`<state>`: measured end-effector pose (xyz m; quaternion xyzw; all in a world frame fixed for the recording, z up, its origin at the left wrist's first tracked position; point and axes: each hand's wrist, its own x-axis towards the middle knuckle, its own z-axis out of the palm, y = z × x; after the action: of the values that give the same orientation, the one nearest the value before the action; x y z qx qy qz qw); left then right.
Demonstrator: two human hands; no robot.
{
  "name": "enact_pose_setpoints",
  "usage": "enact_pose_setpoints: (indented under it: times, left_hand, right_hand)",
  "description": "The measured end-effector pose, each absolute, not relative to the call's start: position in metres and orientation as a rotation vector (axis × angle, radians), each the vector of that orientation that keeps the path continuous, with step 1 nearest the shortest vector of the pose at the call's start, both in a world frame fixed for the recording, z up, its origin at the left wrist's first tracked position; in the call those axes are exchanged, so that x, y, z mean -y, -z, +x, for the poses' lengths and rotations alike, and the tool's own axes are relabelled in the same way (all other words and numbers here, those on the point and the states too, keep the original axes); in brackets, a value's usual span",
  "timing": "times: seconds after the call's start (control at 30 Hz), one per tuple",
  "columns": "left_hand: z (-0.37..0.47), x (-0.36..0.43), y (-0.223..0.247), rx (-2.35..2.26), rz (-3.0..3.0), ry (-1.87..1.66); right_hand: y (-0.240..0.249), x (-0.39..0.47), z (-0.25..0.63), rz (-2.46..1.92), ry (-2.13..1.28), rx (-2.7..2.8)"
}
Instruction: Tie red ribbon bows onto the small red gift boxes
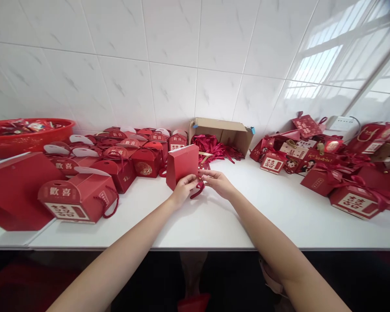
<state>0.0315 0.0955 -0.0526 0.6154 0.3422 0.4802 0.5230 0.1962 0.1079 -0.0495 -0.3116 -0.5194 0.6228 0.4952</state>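
Note:
A red gift box point(182, 167) with a tall, tapered shape stands upright on the white table in front of me. My left hand point(183, 189) is closed at its lower right side, with the fingertips against the box and near a dark red ribbon point(199, 189). The ribbon hangs in a loop at the box's side. Fingers bent together, my right hand point(218, 182) pinches the ribbon just right of the box. The exact grip of the fingertips is partly hidden.
Red gift boxes point(79, 195) crowd the table's left side, near a red basin point(29, 141) of small packets. An open cardboard box point(219, 125) with red ribbons point(211, 148) lies against the tiled wall. More boxes and bags point(355, 201) cover the right.

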Motion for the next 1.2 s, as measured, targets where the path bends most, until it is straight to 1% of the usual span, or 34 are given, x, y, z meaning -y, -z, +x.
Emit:
enact_pose_setpoints:
  times: [0.13,0.37,0.57,0.7,0.9,1.03,1.1,1.17,1.2]
  left_hand:
    - [0.03,-0.095,0.05,-0.794,1.44,-1.082]
    - [0.028,-0.097,0.05,-0.84,1.506,-1.06]
    - [0.027,-0.101,0.054,-0.904,1.653,-1.031]
    - [0.027,-0.103,0.056,-0.996,1.806,-1.083]
    - [0.026,-0.097,0.06,-1.161,2.069,-1.306]
    - [0.022,-0.092,0.048,-1.221,2.221,-1.465]
    - [0.017,-0.094,0.034,-1.331,2.223,-1.716]
    - [0.011,-0.103,0.018,-1.52,2.102,-2.027]
    - [0.007,-0.108,0.011,-1.588,2.006,-2.109]
  right_hand:
    - [0.051,-0.111,0.203,-0.774,-1.562,1.365]
    - [0.05,-0.11,0.206,-0.711,-1.528,1.495]
    - [0.051,-0.109,0.207,-0.712,-1.543,1.593]
    - [0.053,-0.11,0.205,-0.733,-1.489,1.574]
    - [0.053,-0.108,0.193,-0.727,-1.365,1.501]
    - [0.043,-0.104,0.19,-0.677,-1.279,1.436]
    - [0.037,-0.101,0.191,-0.65,-1.236,1.394]
    - [0.033,-0.1,0.193,-0.637,-1.199,1.357]
    - [0.032,-0.1,0.195,-0.635,-1.185,1.344]
